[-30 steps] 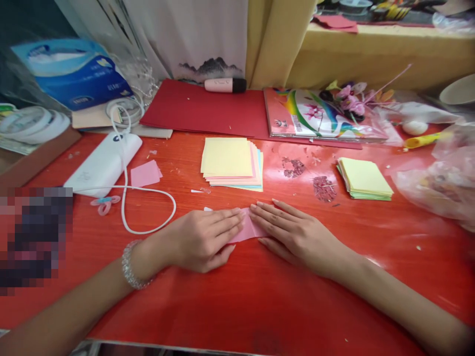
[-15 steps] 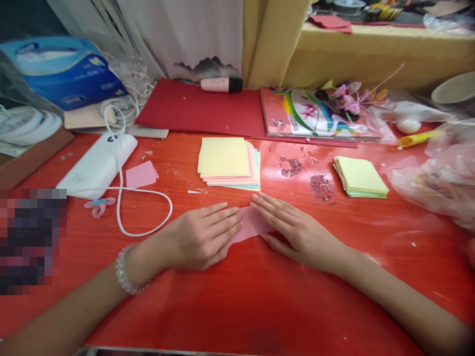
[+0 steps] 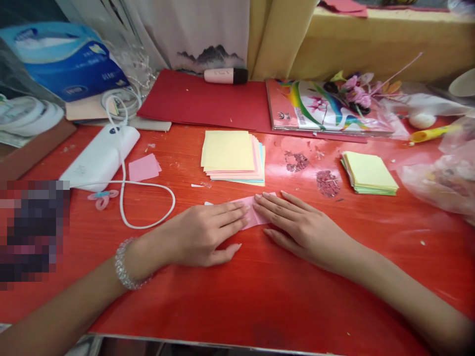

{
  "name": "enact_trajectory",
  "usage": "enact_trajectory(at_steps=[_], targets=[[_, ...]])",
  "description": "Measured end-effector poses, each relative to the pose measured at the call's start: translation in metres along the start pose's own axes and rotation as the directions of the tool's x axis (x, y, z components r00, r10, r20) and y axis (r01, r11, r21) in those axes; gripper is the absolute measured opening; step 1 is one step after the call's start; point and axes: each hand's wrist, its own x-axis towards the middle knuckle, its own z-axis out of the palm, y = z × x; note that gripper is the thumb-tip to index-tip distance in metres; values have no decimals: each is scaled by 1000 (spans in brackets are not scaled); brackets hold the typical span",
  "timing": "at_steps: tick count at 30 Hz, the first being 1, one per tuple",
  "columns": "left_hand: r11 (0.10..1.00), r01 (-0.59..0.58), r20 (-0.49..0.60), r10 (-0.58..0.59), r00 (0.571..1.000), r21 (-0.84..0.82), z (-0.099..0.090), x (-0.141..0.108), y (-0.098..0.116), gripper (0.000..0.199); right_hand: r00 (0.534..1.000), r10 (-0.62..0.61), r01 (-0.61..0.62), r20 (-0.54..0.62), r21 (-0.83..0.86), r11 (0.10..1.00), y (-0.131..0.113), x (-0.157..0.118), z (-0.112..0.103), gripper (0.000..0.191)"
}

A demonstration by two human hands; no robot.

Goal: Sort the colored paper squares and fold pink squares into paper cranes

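A small piece of pink paper (image 3: 254,216) lies flat on the red table, partly covered by my fingers. My left hand (image 3: 210,231) presses its left part with outstretched fingers, the thumb apart on the table. From the other side, my right hand (image 3: 297,221) rests its flat fingers on the paper's right part, thumb spread below. The fingertips of both hands almost meet over the paper. Just beyond them sits a stack of pastel paper squares (image 3: 227,151), yellow on top. A clear beaded bracelet (image 3: 126,264) circles my left wrist.
Left of my hands are a white power bank (image 3: 100,155) with a looped cable, pink paper squares (image 3: 144,168) and a blurred-out dark patch. A yellow-green paper stack (image 3: 369,172) stands at right. Red card (image 3: 208,101), a marker (image 3: 225,75) and a colourful packet (image 3: 315,106) line the back.
My right fingers have spread more, and my left thumb has moved away from its fingers. More of the paper's upper edge shows. The view has tilted slightly downward.
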Motion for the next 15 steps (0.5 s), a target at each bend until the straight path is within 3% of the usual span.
enact_trajectory(at_steps=[6,15], targets=[[999,-3,64,0,998,49,-3,1,10,45,1000,9,-8,29,-17,1000,-3,0,-3,47],[998,-1,38,-1,999,64,-2,0,13,44,999,-6,6,-32,19,1000,0,-1,-1,45]])
